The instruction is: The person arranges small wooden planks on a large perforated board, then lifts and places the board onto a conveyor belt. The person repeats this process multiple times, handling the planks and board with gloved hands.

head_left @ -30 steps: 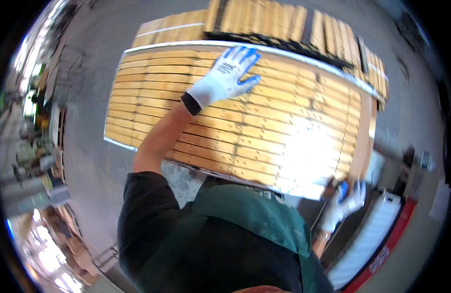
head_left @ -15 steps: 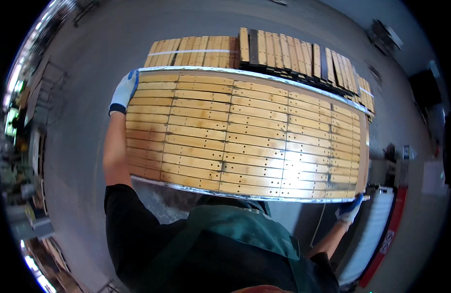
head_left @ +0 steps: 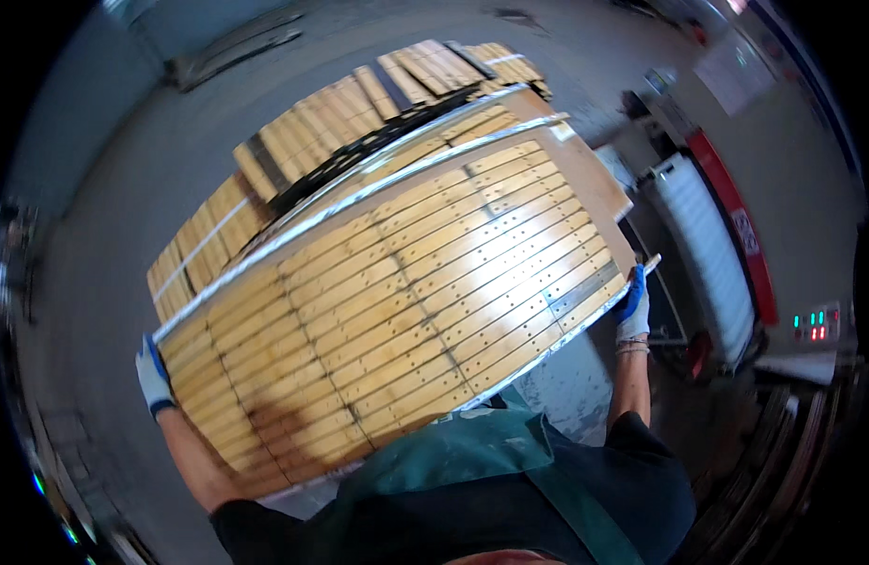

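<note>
A wide tray of light wooden slats, laid in rows with small holes and pale rails along its long sides, is in front of my body, slanting up toward the right. My left hand, in a white and blue glove, is closed on its left corner. At the near right corner my right hand, gloved the same way, grips the rail's end; the tray partly hides the fingers of both. Beneath the tray's far edge shows a second similar tray, mostly covered.
Beyond the trays lie piles of loose wooden slats and a strapped bundle. To the right are a white roll-like part, a red bar and a lit control panel. Stacked boards stand at the lower right.
My view and body have turned to the right. The held tray now slants across the view, and a second tray has come into sight beneath it. Both hands keep their grip.
</note>
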`<state>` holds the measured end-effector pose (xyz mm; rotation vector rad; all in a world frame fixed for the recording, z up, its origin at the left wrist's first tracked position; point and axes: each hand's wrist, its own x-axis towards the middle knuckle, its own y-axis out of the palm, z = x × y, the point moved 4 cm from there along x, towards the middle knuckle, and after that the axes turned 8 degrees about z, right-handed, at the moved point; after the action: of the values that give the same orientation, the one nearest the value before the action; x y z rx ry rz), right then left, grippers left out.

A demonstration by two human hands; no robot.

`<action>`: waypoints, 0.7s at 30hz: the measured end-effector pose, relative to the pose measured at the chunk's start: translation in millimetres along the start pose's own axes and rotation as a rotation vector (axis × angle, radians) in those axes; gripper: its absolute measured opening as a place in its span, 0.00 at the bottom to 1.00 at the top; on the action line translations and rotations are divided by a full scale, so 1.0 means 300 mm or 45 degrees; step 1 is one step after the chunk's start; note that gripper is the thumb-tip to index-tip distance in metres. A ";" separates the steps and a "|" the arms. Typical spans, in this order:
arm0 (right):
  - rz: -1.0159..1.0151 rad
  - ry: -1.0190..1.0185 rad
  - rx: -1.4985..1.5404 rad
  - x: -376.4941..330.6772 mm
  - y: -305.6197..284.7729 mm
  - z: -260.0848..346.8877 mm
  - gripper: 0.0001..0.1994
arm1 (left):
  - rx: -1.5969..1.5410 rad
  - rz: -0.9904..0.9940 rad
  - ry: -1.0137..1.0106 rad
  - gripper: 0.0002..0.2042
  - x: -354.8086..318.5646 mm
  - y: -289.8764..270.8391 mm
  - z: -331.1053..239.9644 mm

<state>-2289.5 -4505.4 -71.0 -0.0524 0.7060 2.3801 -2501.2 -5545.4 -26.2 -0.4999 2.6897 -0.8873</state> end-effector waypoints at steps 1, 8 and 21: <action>0.102 -0.020 0.093 -0.029 0.050 -0.013 0.28 | 0.015 -0.035 -0.121 0.30 0.015 -0.005 0.019; 0.004 -0.204 0.429 -0.178 0.312 -0.212 0.35 | 0.702 -0.094 0.125 0.36 0.116 0.033 0.010; -0.090 -0.261 0.495 -0.227 0.325 -0.297 0.32 | -0.234 0.188 -0.017 0.35 0.163 -0.025 0.122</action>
<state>-2306.2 -4652.2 -86.5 0.3214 1.0321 2.1042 -2531.0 -5589.8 -56.9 -0.3368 2.7678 -0.5988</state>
